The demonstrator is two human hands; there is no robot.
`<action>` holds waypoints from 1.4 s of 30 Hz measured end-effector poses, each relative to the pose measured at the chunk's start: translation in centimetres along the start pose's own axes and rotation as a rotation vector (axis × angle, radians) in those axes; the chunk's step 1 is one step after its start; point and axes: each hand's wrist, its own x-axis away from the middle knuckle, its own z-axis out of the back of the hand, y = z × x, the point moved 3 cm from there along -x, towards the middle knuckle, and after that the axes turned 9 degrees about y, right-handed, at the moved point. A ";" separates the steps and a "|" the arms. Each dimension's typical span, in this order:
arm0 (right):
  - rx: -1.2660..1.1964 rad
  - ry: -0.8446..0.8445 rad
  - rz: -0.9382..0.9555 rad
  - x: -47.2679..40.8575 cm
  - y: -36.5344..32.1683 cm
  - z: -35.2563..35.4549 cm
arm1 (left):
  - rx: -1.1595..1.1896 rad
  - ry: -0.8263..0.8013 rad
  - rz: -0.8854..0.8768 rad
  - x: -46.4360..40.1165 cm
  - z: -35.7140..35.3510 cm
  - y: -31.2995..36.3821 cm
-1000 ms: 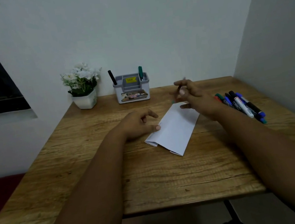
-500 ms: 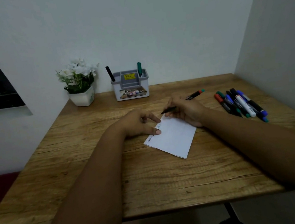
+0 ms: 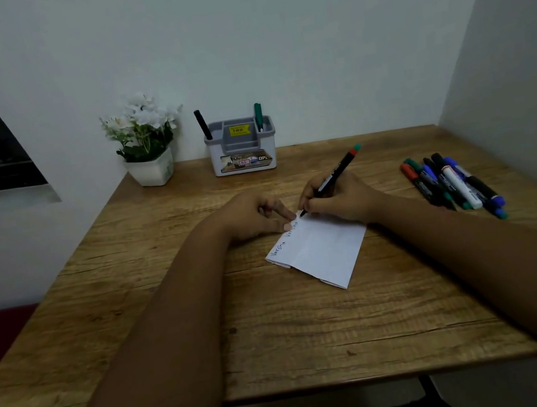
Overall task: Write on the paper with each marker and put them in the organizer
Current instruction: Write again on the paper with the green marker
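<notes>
The writing step was in hand. The right hand [image 3: 339, 198] pinched a black marker [image 3: 334, 177] between thumb and fingers, its tip touching the far corner of the folded paper [image 3: 322, 251], which lay near the middle of the surface [image 3: 279, 339]. The left hand [image 3: 255, 215] rested just beside it, fingers loosely bent, with a fingertip and the thumb pressing the paper's left edge to keep it from sliding. Two short handwritten words already ran along that edge. The organizer [image 3: 241, 146] stood at the far edge of the surface against the wall, holding a black marker [image 3: 202, 124] in its left slot and a green marker [image 3: 258, 115] in its right. A bunch of unused markers [image 3: 452, 182] lay by the right edge, well apart from the paper. A potted plant [image 3: 146, 141] sat at the far left corner. Judging from this, the next move called for finishing the word, capping the marker if a cap was off (none could be made out), and carrying it to a free slot of the organizer.
</notes>
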 end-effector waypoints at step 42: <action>0.087 -0.030 -0.015 -0.7 0.5 0.2 | -0.069 -0.080 -0.066 0.1 0.0 0.4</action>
